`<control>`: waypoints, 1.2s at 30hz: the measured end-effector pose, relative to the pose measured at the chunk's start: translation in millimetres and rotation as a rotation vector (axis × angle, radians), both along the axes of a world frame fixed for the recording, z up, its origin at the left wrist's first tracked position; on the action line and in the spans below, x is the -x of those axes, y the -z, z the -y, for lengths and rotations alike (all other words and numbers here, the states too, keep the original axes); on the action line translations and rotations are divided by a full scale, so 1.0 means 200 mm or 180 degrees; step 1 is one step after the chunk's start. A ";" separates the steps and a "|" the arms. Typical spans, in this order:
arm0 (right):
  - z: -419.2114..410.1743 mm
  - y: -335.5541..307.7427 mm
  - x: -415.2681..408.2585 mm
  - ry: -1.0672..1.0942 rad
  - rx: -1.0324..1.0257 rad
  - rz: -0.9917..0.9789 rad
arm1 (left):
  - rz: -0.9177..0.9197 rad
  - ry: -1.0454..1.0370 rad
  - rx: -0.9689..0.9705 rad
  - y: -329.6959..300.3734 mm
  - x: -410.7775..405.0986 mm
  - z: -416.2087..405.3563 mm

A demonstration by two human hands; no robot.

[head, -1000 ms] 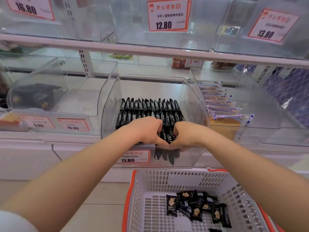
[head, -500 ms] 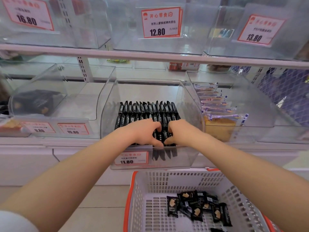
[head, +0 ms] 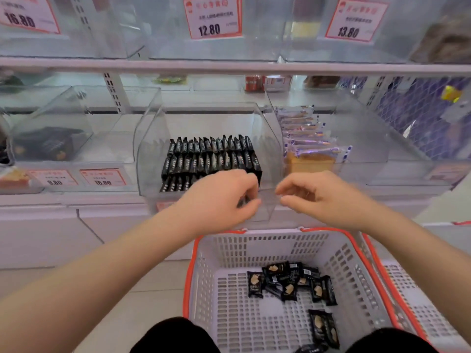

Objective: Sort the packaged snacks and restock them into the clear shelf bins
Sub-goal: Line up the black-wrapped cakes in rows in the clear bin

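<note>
Down near the person's knees sits the white basket (head: 204, 289), a loose heap of black snack packs (head: 288, 281) on its floor, waiting to go up. Risk one, as I read it: those packs lie jumbled, so a hurried grab could pick up several at once and spill them.

Above the basket, both forearms reach out over its far rim. The left hand (head: 219, 200) is at the front lip of the middle clear bin (head: 270, 138), fingers curled, with something dark between them. It looks like a pack, but blur makes that uncertain. The right hand (head: 313, 194) hovers just right of it, fingers loosely bent, holding nothing.

Farther in, the rows of black packs (head: 211, 156) stand upright on edge. Risk two: a knuckle brushing the near row could topple it like dominoes. The right-hand neighbour bin holds pale cake packets (head: 305, 146); a stray pack dropped there would spoil the sorting.
</note>
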State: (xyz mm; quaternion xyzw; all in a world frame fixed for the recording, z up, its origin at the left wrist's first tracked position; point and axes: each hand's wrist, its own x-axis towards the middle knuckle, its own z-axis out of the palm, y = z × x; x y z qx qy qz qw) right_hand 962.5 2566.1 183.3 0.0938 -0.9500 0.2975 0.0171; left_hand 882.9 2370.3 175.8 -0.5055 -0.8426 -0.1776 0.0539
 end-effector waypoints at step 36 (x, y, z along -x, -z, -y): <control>-0.58 2.21 0.08 0.0463 -0.1573 0.1523 | 0.2653 -0.3049 0.1388 2.27 -0.09 -0.66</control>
